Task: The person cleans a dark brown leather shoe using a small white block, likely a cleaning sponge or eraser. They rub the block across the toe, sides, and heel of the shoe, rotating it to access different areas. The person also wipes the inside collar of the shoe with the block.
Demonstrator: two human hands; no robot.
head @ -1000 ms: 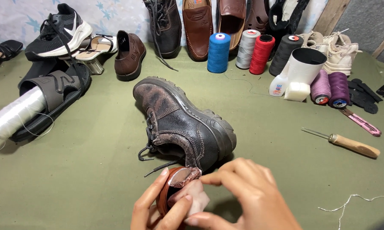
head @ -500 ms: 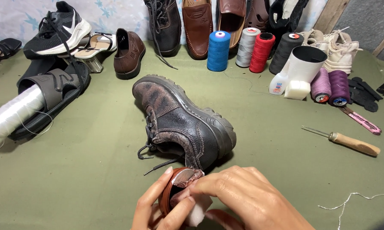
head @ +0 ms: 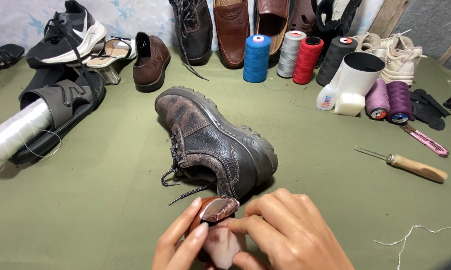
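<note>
Lighting: even, soft daylight; short shadow cast under black boot (head: 215, 142); focus sharp, edges slightly stretched

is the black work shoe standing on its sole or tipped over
Tipped over. The black work shoe lies on its side on the green cloth, its tread edge facing right and its laces trailing left, toward the left hand.

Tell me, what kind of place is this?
Most likely a shoe repairer's workbench. Worn shoes line the back, such as a brown loafer; a scuffed black boot lies mid-table, with thread spools like the blue one and a wooden-handled awl.
</note>
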